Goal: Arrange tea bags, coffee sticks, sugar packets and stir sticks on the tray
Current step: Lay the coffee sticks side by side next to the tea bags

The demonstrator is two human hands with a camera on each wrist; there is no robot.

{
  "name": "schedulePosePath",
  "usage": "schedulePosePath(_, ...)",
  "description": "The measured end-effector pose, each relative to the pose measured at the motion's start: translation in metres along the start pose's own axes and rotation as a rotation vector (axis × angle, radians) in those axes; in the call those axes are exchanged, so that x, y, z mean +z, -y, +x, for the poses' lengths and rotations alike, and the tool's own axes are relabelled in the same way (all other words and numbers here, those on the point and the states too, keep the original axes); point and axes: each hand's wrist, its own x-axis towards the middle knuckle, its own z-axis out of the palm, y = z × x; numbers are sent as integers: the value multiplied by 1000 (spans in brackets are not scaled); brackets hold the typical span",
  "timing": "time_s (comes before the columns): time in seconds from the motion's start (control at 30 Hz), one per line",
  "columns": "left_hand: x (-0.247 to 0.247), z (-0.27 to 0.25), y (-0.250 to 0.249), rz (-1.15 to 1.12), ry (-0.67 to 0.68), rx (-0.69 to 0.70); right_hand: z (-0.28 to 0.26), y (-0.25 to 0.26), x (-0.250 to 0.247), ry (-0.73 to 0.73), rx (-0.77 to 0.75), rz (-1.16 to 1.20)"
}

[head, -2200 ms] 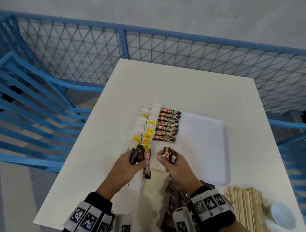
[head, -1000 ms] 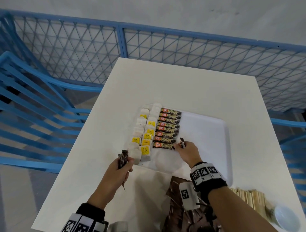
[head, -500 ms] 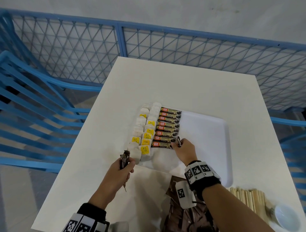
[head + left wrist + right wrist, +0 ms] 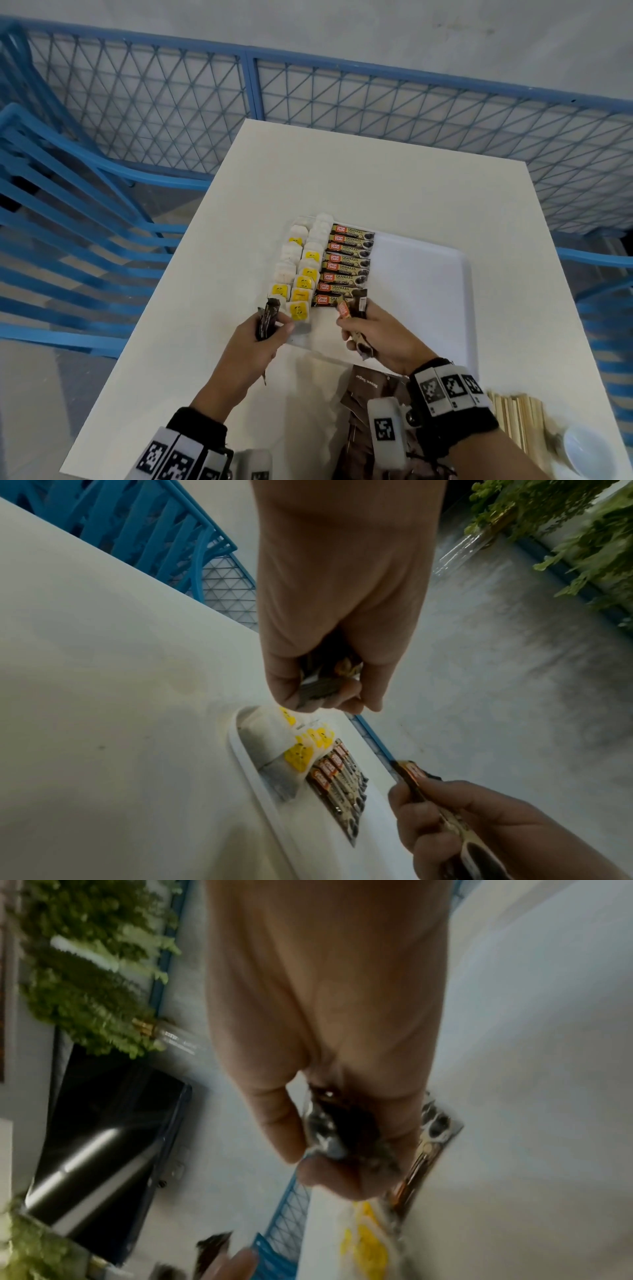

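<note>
Head view: tray (image 4: 442, 274) sits mid-tabletop (image 4: 359, 178). Left side of it filled: two columns of tea bags (image 4: 298, 274), then one column of coffee sticks (image 4: 347, 263) beside them. Right half of the tray bare. Left hand (image 4: 260, 346) is clamped on a small bundle of dark sticks (image 4: 268, 318) just off the tray's near-left corner. Right hand (image 4: 380, 337) grips another coffee stick (image 4: 344, 313) at the near end of the coffee column, not yet laid down. Brown sugar packets (image 4: 370, 390) piled at the near tabletop edge, stir sticks (image 4: 513, 418) beside a small white bowl (image 4: 587, 452), all off the tray.

Left wrist view: left hand's fingers (image 4: 342, 696) curled round the bundle above the tea bag corner; right hand holds its stick over the tray.

Right wrist view: blurry; fingers (image 4: 274, 1123) wrapped on dark packaging, no more detail readable.

Judgement: tea done, coffee nearly done, sugar and stir sticks not started. Roughly halfway.
</note>
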Motion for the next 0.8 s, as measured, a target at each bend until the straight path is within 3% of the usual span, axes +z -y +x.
schedulePosePath(0.13, 9, 3, -11, -2, 13, 47, -14, 1, 10, 192, -104, 41)
schedulePosePath(0.27, 14, 2, -15, 2, 47, 18, -17, -3, 18, 267, -105, 71)
schedulePosePath(0.53, 6, 1, -4, -79, -83, -21, -18, -13, 8, 39, -40, 81)
schedulePosePath(0.8, 3, -3, 2, -62, -84, -35, -14, -19, -2, -50, -42, 67)
